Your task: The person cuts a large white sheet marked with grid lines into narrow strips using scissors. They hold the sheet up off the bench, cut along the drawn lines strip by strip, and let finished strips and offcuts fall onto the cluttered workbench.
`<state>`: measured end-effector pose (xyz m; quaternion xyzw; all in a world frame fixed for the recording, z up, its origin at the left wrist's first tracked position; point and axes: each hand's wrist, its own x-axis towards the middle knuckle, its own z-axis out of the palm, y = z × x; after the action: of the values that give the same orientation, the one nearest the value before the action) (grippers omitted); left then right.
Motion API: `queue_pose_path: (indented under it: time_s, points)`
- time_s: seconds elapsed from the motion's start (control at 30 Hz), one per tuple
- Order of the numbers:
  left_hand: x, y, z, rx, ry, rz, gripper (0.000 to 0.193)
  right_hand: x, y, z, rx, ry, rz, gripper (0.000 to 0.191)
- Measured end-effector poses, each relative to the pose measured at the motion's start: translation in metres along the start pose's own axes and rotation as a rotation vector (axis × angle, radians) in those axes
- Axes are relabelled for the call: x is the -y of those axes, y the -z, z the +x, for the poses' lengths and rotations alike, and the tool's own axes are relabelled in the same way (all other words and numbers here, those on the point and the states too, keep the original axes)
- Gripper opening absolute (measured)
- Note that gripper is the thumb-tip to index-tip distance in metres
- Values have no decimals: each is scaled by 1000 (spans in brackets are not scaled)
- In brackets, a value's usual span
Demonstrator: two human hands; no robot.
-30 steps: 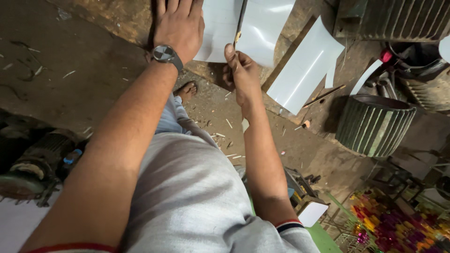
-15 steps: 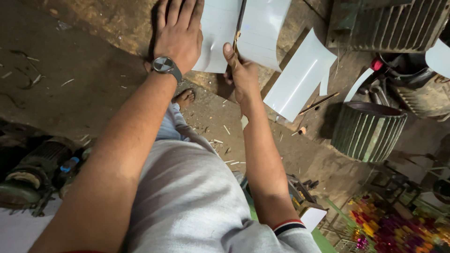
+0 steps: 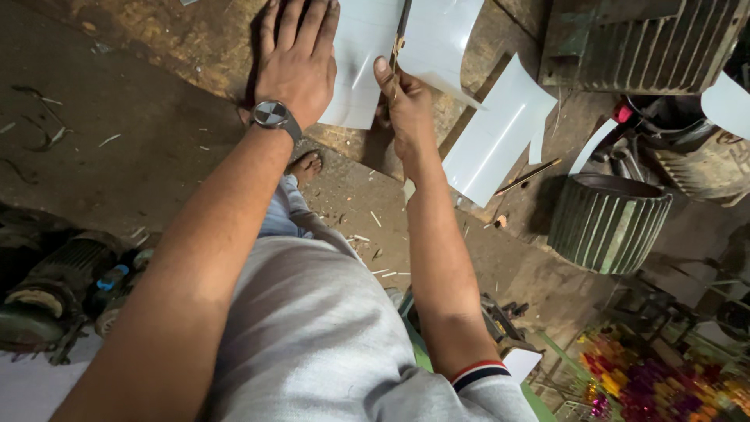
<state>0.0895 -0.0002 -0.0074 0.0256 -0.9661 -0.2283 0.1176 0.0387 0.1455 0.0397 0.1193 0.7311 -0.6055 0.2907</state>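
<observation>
Pressing left hand point(image 3: 297, 66) flat on white sheet point(image 3: 361, 70), right hand point(image 3: 406, 101) clamped on scissors point(image 3: 400, 39)

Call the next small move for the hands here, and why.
Probably run the blade a little further along the sheet. The right hand holds it upright on the white sheet, the left hand is pressed flat on the sheet beside it, and the sheet looks still joined there.
</observation>
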Motion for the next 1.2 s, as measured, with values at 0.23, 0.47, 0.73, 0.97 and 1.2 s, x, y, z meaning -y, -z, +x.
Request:
queue_pose_path:
  time_s: [0.23, 0.47, 0.73, 0.97, 1.2]
  points:
    - [1, 2, 1, 4, -8, 10, 54, 15, -7, 8, -48, 84, 17, 41]
    - [-1, 0, 0, -3, -10, 42, 53, 16, -2, 15, -20, 75, -3, 44]
    - [1, -6, 1, 10, -3, 46, 54, 28, 0, 32, -18, 95, 8, 45]
    - [4, -6, 1, 14, 3, 64, 54, 30, -5, 33, 5, 135, -12, 47]
    - [3, -3, 3, 35, 0, 36, 60, 38, -5, 42, 7, 160, -37, 55]
